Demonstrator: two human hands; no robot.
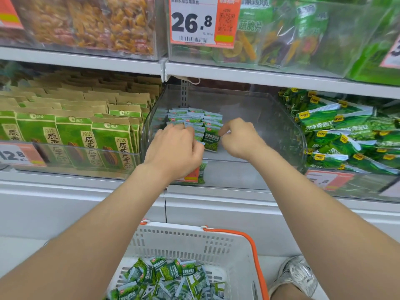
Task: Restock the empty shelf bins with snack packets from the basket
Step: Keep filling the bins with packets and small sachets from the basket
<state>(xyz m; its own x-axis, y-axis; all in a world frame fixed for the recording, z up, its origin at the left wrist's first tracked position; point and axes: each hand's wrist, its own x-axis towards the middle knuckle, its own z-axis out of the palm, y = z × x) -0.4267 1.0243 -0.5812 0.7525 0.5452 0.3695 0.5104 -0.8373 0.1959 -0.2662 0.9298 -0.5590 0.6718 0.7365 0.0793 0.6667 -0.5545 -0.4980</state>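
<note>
A clear plastic shelf bin sits in the middle of the shelf, with a row of small green snack packets standing at its back left. My left hand is inside the bin, fingers curled round several packets. My right hand pinches the upper right corner of the front green packet. Below, a white basket with an orange handle holds a heap of the same green packets.
Left of the bin stand rows of green and brown seed bags. Right of it is a bin heaped with green pea packets. Upper bins carry dried fruit and a 26.8 price tag. A shoe stands beside the basket.
</note>
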